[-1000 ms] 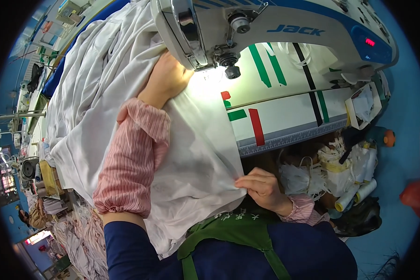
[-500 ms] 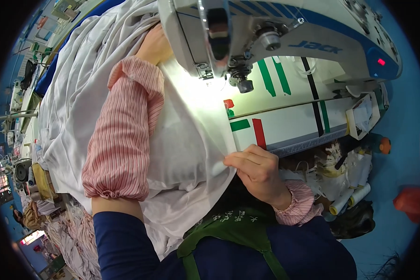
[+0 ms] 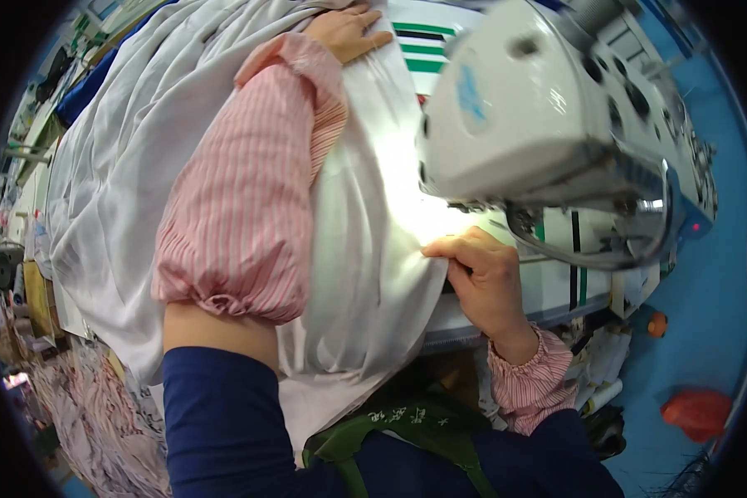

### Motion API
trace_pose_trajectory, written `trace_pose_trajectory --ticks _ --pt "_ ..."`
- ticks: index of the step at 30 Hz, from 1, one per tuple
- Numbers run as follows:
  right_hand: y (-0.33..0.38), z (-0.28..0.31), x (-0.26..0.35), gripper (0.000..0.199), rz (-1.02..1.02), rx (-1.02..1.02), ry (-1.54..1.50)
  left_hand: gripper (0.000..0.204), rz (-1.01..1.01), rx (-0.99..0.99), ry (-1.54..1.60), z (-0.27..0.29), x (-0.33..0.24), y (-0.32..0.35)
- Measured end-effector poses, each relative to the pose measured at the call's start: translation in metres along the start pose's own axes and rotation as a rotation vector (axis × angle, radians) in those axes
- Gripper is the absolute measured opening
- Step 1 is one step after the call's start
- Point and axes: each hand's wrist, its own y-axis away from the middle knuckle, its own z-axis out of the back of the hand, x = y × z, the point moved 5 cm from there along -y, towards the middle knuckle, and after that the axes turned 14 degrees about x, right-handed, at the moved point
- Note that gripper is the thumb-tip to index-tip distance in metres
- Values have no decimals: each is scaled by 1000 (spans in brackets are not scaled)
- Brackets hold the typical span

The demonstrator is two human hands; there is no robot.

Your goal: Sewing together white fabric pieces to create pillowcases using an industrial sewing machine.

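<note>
Rating remotely: white cloth (image 3: 357, 224) soft, light; hold edge | my right hand (image 3: 483, 270) pinches it, near bench (image 3: 549, 286) front edge | left hand (image 3: 347, 35) fingers splayed atop

Your white cloth (image 3: 353, 274) looks thin and smooth with soft creases; your striped sleeve covers (image 3: 232, 191) are matt, puckered cloth. To the right, the sewing machine (image 3: 506, 124) has a glossy painted casing and a shiny metal guard bar (image 3: 614, 266).

Cloth (image 3: 365, 216) on table (image 3: 548, 286), L of sewing mach. (image 3: 506, 124). L hand (image 3: 344, 35) on cloth's far part, nr R edge; R hand (image 3: 485, 266) at same edge, closer in. Fabric heap (image 3: 100, 407) L of L arm (image 3: 220, 332).
</note>
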Motion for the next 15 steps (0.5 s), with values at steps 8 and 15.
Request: trace_pose_trajectory --ticks 8,15 --pt "-17 -4 -11 25 -48 -68 -34 54 303 -16 -81 3 28 -23" --pt "-14 -2 -5 25 13 -99 206 35 142 -55 -129 6 23 -15"
